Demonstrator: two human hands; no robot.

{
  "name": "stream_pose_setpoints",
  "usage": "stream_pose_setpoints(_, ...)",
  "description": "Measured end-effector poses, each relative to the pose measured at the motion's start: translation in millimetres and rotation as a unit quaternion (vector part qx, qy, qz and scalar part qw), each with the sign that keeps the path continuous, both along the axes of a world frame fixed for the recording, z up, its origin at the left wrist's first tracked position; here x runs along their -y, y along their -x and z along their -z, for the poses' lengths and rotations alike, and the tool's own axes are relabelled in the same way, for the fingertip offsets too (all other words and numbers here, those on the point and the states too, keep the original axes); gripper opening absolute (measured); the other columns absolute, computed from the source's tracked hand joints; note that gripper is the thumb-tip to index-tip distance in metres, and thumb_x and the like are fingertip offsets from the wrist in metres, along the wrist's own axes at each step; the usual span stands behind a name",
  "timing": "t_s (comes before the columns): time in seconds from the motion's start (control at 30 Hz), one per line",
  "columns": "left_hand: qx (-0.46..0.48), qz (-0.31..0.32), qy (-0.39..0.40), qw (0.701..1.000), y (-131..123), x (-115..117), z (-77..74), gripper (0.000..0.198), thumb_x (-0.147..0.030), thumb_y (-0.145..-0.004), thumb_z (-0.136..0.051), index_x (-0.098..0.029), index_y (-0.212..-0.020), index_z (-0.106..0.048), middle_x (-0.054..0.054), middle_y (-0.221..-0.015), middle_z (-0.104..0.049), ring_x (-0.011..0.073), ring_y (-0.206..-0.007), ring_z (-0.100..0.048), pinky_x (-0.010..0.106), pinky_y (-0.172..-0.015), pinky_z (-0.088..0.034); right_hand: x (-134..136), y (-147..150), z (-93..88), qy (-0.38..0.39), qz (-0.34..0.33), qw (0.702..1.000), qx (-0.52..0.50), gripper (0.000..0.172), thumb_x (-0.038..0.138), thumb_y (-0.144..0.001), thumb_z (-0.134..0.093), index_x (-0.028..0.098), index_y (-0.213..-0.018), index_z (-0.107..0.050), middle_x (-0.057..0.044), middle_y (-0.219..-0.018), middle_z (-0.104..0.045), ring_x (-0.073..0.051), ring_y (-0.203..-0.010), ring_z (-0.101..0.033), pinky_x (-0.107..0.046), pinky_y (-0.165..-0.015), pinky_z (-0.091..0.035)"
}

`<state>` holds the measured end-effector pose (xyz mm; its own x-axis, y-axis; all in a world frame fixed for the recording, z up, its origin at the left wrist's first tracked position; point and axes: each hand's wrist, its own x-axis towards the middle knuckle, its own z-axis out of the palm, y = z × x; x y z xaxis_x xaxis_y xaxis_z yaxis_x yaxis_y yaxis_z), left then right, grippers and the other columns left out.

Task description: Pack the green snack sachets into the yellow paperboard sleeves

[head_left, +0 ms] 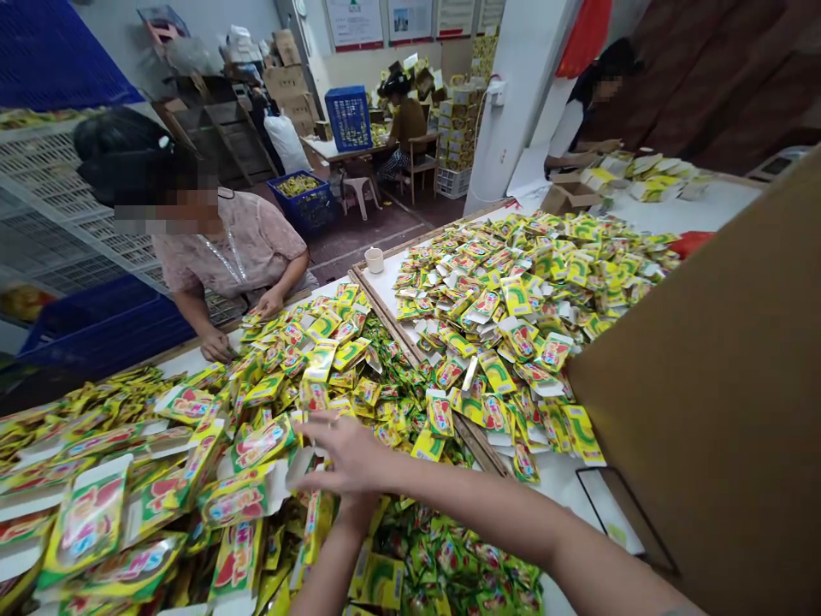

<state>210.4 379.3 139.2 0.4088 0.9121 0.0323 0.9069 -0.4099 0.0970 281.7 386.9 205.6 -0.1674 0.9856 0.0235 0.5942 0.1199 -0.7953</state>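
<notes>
My right hand (pixel 356 453) reaches in from the right over a heap of small yellow-and-green printed cartons. Its fingers are stretched out and apart, close to a carton's pale open flap (pixel 301 466). Below it, crossing under the right wrist, is my left hand (pixel 359 511); its fingers are hidden behind the right hand, so what it holds cannot be seen. Around both hands lie printed cartons (pixel 234 500), many with white end flaps standing open. Small green-and-yellow wrapped packets (pixel 449 552) are piled beneath and to the right of my forearms.
A wooden strip (pixel 391 325) divides the table, with more cartons (pixel 500 299) beyond it. A large brown cardboard panel (pixel 699 385) stands at right. Across the table, a person (pixel 237 248) handles cartons. A cup (pixel 374 260) sits near the far edge; blue crates (pixel 109 321) are at left.
</notes>
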Motion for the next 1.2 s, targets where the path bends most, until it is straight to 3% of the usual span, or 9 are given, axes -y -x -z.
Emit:
stream_pose_setpoints(0.1, -0.041, 0.036, -0.016, 0.998, 31, 8, -5.1, 0.04, -0.036, -0.077, -0.06, -0.011, -0.107, -0.066, 0.02, -0.118, -0.059, 0.0366, -0.116, -0.05, 0.056, -0.103, -0.029, 10, -46, 27.3, 0.094, 0.301, 0.948, 0.045, 0.06, 0.047, -0.08, -0.056, 0.025, -0.134, -0.044, -0.012, -0.14, -0.043, -0.028, -0.129, -0.039, -0.044, -0.104, -0.031)
stream_pose_setpoints(0.23, -0.085, 0.1, -0.075, 0.988, 57, 17, -1.1, 0.032, -0.034, -0.081, -0.053, -0.013, -0.101, -0.068, 0.021, -0.12, -0.059, 0.0373, -0.115, -0.051, 0.055, -0.098, -0.033, 33, -93, 77.6, 0.203, 0.443, 0.871, 0.061, 0.069, 0.038, -0.083, -0.048, 0.003, -0.139, -0.029, -0.035, -0.135, -0.037, -0.045, -0.123, -0.041, -0.064, -0.092, -0.031)
stream_pose_setpoints(0.43, -0.067, 0.114, -0.112, 0.985, 74, 28, 6.5, 0.029, -0.033, -0.083, -0.048, -0.014, -0.092, -0.069, 0.018, -0.108, -0.065, 0.0328, -0.102, -0.058, 0.051, -0.095, -0.037, 64, -81, 120.5, 0.206, 0.424, 0.882, 0.034, 0.073, 0.024, -0.075, -0.055, 0.02, -0.141, -0.026, -0.016, -0.132, -0.051, -0.032, -0.121, -0.05, -0.048, -0.097, -0.038)
stream_pose_setpoints(0.57, -0.028, 0.119, -0.124, 0.985, 83, 36, 0.3, 0.023, -0.03, -0.085, -0.047, -0.015, -0.084, -0.065, 0.014, -0.093, -0.067, 0.03, -0.093, -0.061, 0.048, -0.088, -0.044, 82, -65, 125.2, 0.166, 0.402, 0.9, 0.013, 0.078, 0.027, -0.076, -0.052, 0.018, -0.145, -0.015, -0.014, -0.138, -0.045, -0.027, -0.124, -0.047, -0.041, -0.098, -0.041)
stream_pose_setpoints(0.73, 0.059, 0.13, -0.093, 0.985, 92, 48, -1.1, 0.018, -0.026, -0.088, -0.043, -0.017, -0.082, -0.058, 0.011, -0.089, -0.064, 0.0248, -0.085, -0.061, 0.04, -0.08, -0.049, 124, -44, 115.7, 0.165, 0.351, 0.922, 0.007, 0.073, 0.031, -0.072, -0.059, 0.021, -0.14, -0.034, -0.013, -0.139, -0.045, -0.034, -0.132, -0.034, -0.054, -0.106, -0.028)
stream_pose_setpoints(0.83, 0.089, 0.129, -0.094, 0.983, 93, 56, 1.1, 0.02, -0.025, -0.089, -0.039, -0.017, -0.084, -0.057, 0.011, -0.091, -0.063, 0.0253, -0.09, -0.061, 0.041, -0.081, -0.049, 158, -22, 105.7, 0.176, 0.201, 0.964, -0.005, 0.086, 0.043, -0.06, -0.072, 0.021, -0.137, -0.043, -0.014, -0.142, -0.042, -0.042, -0.135, -0.024, -0.062, -0.106, -0.022)
stream_pose_setpoints(0.97, 0.109, 0.111, -0.103, 0.982, 93, 68, -0.8, 0.022, -0.027, -0.09, -0.039, -0.018, -0.084, -0.058, 0.011, -0.093, -0.064, 0.0256, -0.093, -0.061, 0.041, -0.084, -0.049, 195, 5, 96.3, 0.13, -0.028, 0.989, -0.059, 0.078, 0.048, -0.059, -0.073, 0.017, -0.128, -0.055, -0.014, -0.117, -0.065, -0.033, -0.109, -0.058, -0.046, -0.095, -0.043)
stream_pose_setpoints(1.1, 0.147, 0.089, -0.094, 0.981, 99, 85, -3.5, 0.021, -0.029, -0.089, -0.042, -0.017, -0.087, -0.06, 0.012, -0.095, -0.065, 0.0246, -0.091, -0.062, 0.04, -0.081, -0.051, 192, -5, 90.0, 0.062, 0.034, 0.997, -0.026, 0.017, 0.03, -0.075, -0.061, 0.022, -0.083, -0.073, -0.003, -0.074, -0.073, -0.02, -0.07, -0.068, -0.031, -0.072, -0.053)
stream_pose_setpoints(1.2, 0.182, 0.083, -0.08, 0.977, 106, 107, 3.1, 0.022, -0.031, -0.088, -0.044, -0.018, -0.09, -0.062, 0.012, -0.098, -0.065, 0.0247, -0.092, -0.063, 0.04, -0.08, -0.052, 156, -47, 86.4, 0.068, 0.152, 0.985, 0.04, 0.029, 0.019, -0.087, -0.042, 0.019, -0.088, -0.071, -0.007, -0.083, -0.073, -0.021, -0.077, -0.067, -0.036, -0.073, -0.053)
